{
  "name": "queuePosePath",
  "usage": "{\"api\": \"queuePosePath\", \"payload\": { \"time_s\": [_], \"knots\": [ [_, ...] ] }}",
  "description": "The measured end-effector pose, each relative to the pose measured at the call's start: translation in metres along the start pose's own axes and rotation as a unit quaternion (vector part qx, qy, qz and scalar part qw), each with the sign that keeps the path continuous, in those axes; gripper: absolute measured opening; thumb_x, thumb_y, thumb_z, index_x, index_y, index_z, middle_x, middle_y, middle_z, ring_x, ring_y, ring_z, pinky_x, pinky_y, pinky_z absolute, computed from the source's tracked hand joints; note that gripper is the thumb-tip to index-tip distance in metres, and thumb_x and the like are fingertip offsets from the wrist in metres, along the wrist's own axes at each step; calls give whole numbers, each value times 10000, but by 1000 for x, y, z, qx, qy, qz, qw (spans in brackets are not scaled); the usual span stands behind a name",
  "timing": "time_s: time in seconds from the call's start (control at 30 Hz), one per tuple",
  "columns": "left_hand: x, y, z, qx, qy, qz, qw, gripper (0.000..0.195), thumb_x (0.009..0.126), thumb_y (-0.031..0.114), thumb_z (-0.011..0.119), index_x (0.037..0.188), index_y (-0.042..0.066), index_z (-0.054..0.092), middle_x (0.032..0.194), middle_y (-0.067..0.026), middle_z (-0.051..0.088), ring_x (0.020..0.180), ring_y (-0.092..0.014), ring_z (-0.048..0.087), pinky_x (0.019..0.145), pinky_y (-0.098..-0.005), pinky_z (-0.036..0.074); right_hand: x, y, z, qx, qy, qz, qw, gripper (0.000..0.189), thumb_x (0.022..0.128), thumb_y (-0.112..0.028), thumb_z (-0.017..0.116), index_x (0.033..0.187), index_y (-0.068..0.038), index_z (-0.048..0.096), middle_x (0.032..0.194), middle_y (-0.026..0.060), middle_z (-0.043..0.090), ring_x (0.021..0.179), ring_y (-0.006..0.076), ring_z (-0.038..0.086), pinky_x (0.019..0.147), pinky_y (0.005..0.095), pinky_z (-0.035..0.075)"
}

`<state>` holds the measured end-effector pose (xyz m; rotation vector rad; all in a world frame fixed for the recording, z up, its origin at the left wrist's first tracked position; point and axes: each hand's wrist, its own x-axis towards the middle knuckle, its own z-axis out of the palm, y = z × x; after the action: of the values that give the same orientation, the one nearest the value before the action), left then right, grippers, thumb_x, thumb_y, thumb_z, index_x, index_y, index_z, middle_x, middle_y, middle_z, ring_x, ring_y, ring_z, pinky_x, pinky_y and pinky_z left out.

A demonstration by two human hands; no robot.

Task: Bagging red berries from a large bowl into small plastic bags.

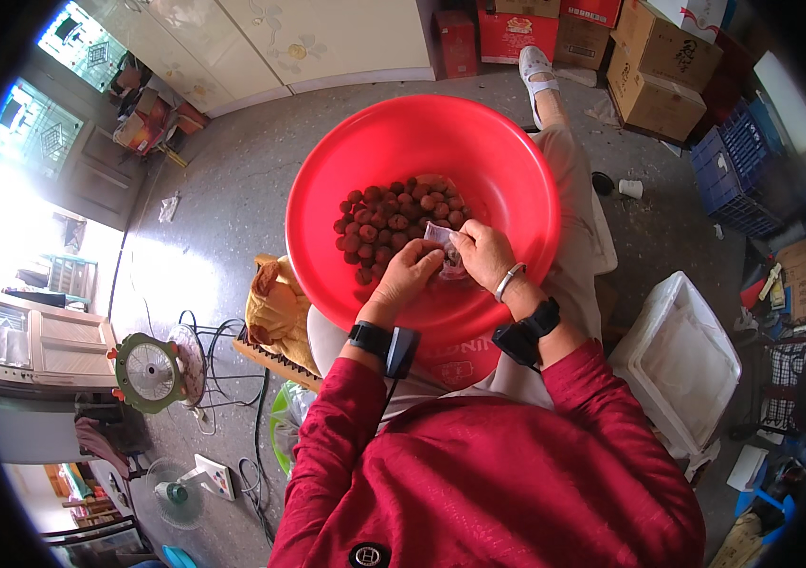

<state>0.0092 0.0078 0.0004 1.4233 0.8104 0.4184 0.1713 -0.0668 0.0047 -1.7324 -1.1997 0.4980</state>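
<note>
A large red plastic basin (346, 153) rests across my lap. Many round reddish-brown balls (382, 220), perhaps lychees or walnuts, are heaped on its bottom. Over the near side of the heap, my left hand (410, 266) and my right hand (486, 254) pinch a small clear plastic bag (438, 233) between them. Something small and dark shows inside the bag; I cannot tell what it is. A silver bangle (509, 281) circles my right wrist, and both wrists carry strapped black devices.
To my right stands a white foam box (687, 383), with a blue plastic crate (737, 177) farther off. Cardboard boxes (659, 89) are stacked ahead. On my left are a yellow cloth (279, 302), a green-rimmed fan (151, 373) and loose cables (259, 405).
</note>
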Motion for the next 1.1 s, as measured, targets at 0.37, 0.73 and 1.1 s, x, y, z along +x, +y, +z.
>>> {"api": "queuePosePath", "payload": {
  "time_s": [0.37,0.73,1.1],
  "knots": [
    [12,-17,2,175,25,-45,983,398,999,377,509,1083,-3,589,814,-43,615,680,-112,572,591,-265,493,0,5,-1,0,-3,-6,1000,248,898,-238,618,771,-32,566,738,213,632,734,420,623,623,486,480],
    [-4,11,12,7,49,-27,998,437,1014,379,476,1280,41,553,842,-89,665,643,-132,626,568,-267,505,1,5,-1,-3,-4,3,1000,240,899,-241,616,776,-39,569,731,211,625,723,424,613,608,489,467],
    [14,-35,-23,336,278,47,899,208,871,224,585,982,76,680,905,-180,691,831,-339,677,760,-415,538,2,1,1,-11,29,2,1000,253,885,-245,625,767,-33,554,748,220,618,753,438,603,619,507,459]
  ]
}}
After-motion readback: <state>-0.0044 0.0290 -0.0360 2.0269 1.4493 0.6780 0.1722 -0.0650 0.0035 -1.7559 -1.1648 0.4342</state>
